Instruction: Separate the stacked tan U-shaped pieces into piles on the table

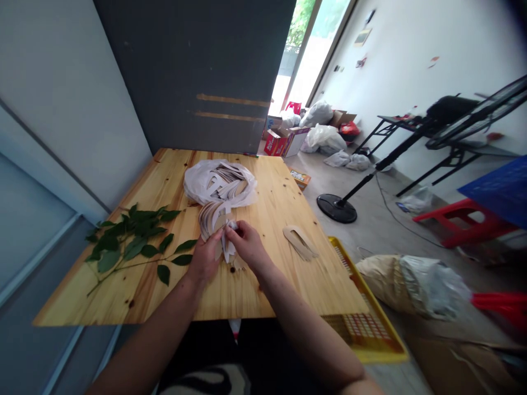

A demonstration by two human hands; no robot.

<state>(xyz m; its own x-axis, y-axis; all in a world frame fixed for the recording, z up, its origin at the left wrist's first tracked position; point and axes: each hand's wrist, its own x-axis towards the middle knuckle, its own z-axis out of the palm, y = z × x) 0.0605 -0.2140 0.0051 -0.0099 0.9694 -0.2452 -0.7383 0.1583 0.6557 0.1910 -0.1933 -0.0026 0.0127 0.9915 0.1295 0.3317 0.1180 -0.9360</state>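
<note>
My left hand (205,257) is closed on a curved cardboard cut-out (226,249), white on one side, low over the wooden table. From the right, my right hand (248,243) pinches the same cut-out near its upper end; a small white bit at these fingertips is too unclear to name. Just beyond my hands a fanned stack of curved cardboard cut-outs (209,215) rests on the table. Behind it a clear plastic bag (193,181) lies open, full of similar pieces. Off to the right is a smaller pile of tan cut-outs (300,243).
A leafy branch (135,247) lies on the left of the wooden table (267,291). A dark panel (197,71) stands behind it. Beside the table's right edge sits a yellow crate (385,340). A floor fan (337,206), bags and a red stool (448,222) are farther right.
</note>
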